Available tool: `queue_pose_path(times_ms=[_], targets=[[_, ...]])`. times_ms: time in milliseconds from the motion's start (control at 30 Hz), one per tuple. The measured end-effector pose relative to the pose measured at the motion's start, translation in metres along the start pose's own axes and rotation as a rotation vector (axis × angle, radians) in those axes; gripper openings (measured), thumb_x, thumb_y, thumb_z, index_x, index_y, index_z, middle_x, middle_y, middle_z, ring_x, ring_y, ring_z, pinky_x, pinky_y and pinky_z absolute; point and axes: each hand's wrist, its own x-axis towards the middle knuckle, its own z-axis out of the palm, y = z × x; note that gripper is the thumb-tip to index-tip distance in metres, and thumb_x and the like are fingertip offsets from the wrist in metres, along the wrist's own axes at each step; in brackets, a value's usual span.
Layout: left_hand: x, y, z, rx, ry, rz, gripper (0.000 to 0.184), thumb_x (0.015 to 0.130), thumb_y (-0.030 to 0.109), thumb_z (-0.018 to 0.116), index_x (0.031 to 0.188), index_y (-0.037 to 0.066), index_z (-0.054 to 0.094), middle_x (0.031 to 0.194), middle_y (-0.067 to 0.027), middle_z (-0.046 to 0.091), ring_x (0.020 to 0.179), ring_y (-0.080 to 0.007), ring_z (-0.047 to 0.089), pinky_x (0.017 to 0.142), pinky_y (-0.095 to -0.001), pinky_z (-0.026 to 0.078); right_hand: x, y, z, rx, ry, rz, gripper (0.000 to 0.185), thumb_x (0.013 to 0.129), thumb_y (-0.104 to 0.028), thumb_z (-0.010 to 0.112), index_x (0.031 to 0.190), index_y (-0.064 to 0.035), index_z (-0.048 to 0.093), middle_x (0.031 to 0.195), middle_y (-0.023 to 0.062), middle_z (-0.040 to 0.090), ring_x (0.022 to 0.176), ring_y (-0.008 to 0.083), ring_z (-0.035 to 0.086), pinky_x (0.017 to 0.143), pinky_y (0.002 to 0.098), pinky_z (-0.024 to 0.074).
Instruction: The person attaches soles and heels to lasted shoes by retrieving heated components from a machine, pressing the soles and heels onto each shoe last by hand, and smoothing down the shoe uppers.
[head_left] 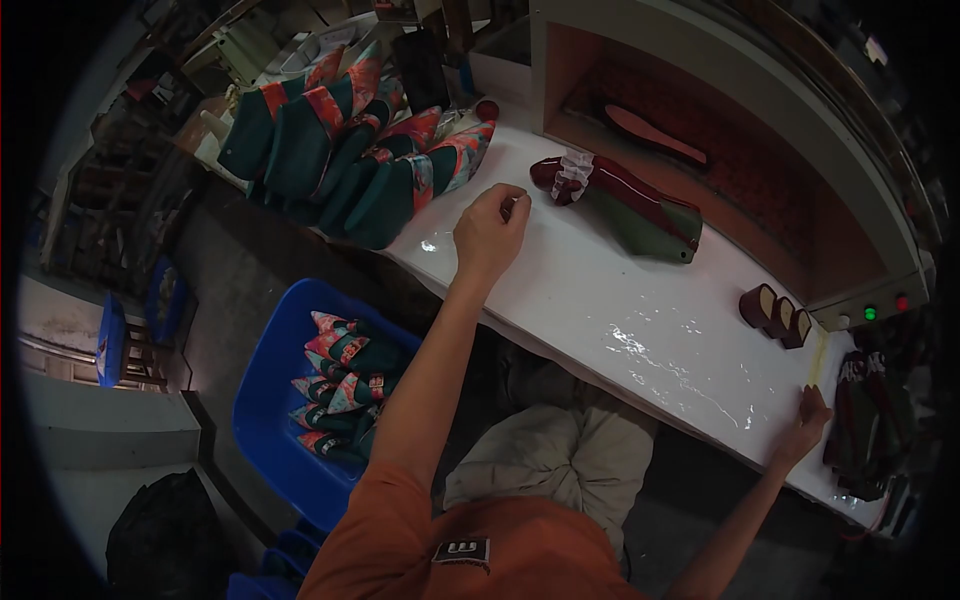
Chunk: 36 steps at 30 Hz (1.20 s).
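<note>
In the head view, the step seems between grips: the left hand [490, 235], fingers curled together (around what, if anything, I cannot tell), is near the shoe [645, 217] on the worktop [570, 290], upper middle of the frame. The right hand [803, 427] is at lower right, its fingers too unclear to tell; gripping the shoe would call for spread fingers.

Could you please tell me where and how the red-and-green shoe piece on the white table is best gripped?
I would take its broad green part, coming from the near side: that part looks wide and plain and faces that way, while the pale bow sits near the narrow red toe.
</note>
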Motion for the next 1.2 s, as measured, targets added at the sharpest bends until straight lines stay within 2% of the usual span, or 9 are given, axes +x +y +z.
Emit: queue_pose_path(times_ms=[167, 233, 267, 333, 467, 833, 967, 1033, 1200], targets=[[0.0, 0.002, -0.001, -0.007, 0.001, 0.004, 0.019, 0.088, 0.022, 0.065, 0.095, 0.006, 0.072, 0.072, -0.0055, 0.067, 0.065, -0.0141, 0.063, 0.063, -0.029, 0.048, -0.001, -0.003, 0.002, -0.01, 0.01, -0.003, 0.071, 0.106, -0.051, 0.02, 0.128, 0.0057, 0.056, 0.123, 0.0188, 0.062, 0.118, 0.0286, 0.058, 0.106, 0.0395, 0.04], [-0.001, 0.003, -0.002, -0.001, -0.018, -0.01, 0.018, 0.088, 0.023, 0.063, 0.094, 0.007, 0.07, 0.077, -0.0091, 0.069, 0.071, -0.0243, 0.067, 0.067, -0.0365, 0.051, -0.002, -0.004, 0.002, -0.017, 0.004, -0.006, 0.071, 0.106, -0.051, 0.02, 0.128, 0.0063, 0.055, 0.123, 0.0194, 0.062, 0.117, 0.029, 0.058, 0.107, 0.0399, 0.0399], [-0.001, 0.003, -0.002, -0.002, -0.017, -0.008, 0.018, 0.088, 0.023, 0.063, 0.094, 0.007, 0.07, 0.077, -0.0091, 0.069, 0.071, -0.0243, 0.067, 0.067, -0.0365, 0.051, -0.002, -0.003, 0.002, -0.015, 0.005, -0.007, 0.071, 0.106, -0.051, 0.02, 0.128, 0.0063, 0.055, 0.123, 0.0194, 0.062, 0.117, 0.029, 0.058, 0.107, 0.0399, 0.0399], [0.0, 0.003, -0.001, 0.005, 0.0, -0.003, 0.019, 0.088, 0.022, 0.064, 0.095, 0.006, 0.072, 0.072, -0.0057, 0.067, 0.065, -0.0145, 0.063, 0.063, -0.0293, 0.048, -0.001, -0.002, 0.003, -0.004, 0.008, -0.004, 0.071, 0.106, -0.051, 0.02, 0.128, 0.0068, 0.055, 0.123, 0.02, 0.062, 0.117, 0.0296, 0.058, 0.107, 0.0402, 0.0396], [-0.001, 0.001, -0.001, 0.002, -0.002, 0.006, 0.019, 0.088, 0.022, 0.064, 0.095, 0.006, 0.071, 0.072, -0.0057, 0.067, 0.065, -0.0143, 0.063, 0.063, -0.0291, 0.048, -0.001, -0.005, 0.003, 0.006, 0.001, 0.002, 0.071, 0.106, -0.051, 0.02, 0.128, 0.0069, 0.055, 0.123, 0.0206, 0.062, 0.118, 0.0298, 0.058, 0.107, 0.0403, 0.0393], [-0.005, 0.007, -0.001, 0.11, 0.009, 0.115, 0.018, 0.086, 0.022, 0.066, 0.096, 0.007, 0.069, 0.082, -0.0042, 0.066, 0.068, -0.0187, 0.062, 0.064, -0.0335, 0.049, -0.009, -0.022, 0.013, -0.248, -0.016, -0.05, 0.054, 0.107, -0.036, 0.027, 0.122, 0.0036, 0.06, 0.121, 0.0177, 0.063, 0.114, 0.0273, 0.059, 0.104, 0.0377, 0.0412], [-0.005, 0.003, -0.003, 0.082, 0.019, 0.129, 0.018, 0.085, 0.021, 0.067, 0.096, 0.007, 0.069, 0.082, -0.004, 0.066, 0.069, -0.0193, 0.062, 0.064, -0.0344, 0.05, -0.005, -0.015, 0.006, -0.359, -0.082, -0.111, 0.06, 0.107, -0.04, 0.026, 0.127, 0.0078, 0.056, 0.124, 0.021, 0.062, 0.119, 0.0291, 0.057, 0.107, 0.0389, 0.0393], [-0.005, 0.005, -0.006, 0.012, -0.006, 0.134, 0.016, 0.083, 0.018, 0.068, 0.094, 0.006, 0.068, 0.079, -0.0073, 0.064, 0.078, -0.0264, 0.063, 0.068, -0.0408, 0.05, -0.006, -0.019, 0.007, -0.421, -0.046, -0.1, 0.059, 0.107, -0.039, 0.027, 0.126, 0.0084, 0.057, 0.123, 0.0211, 0.062, 0.118, 0.0295, 0.057, 0.106, 0.039, 0.0401], [-0.004, 0.002, -0.012, -0.086, -0.04, 0.129, 0.016, 0.082, 0.017, 0.069, 0.093, 0.006, 0.067, 0.079, -0.0079, 0.064, 0.076, -0.0276, 0.061, 0.067, -0.0415, 0.049, -0.005, -0.02, 0.011, -0.577, 0.009, -0.119, 0.057, 0.107, -0.037, 0.03, 0.123, 0.0096, 0.058, 0.121, 0.0213, 0.062, 0.117, 0.0305, 0.058, 0.104, 0.0389, 0.0419]])
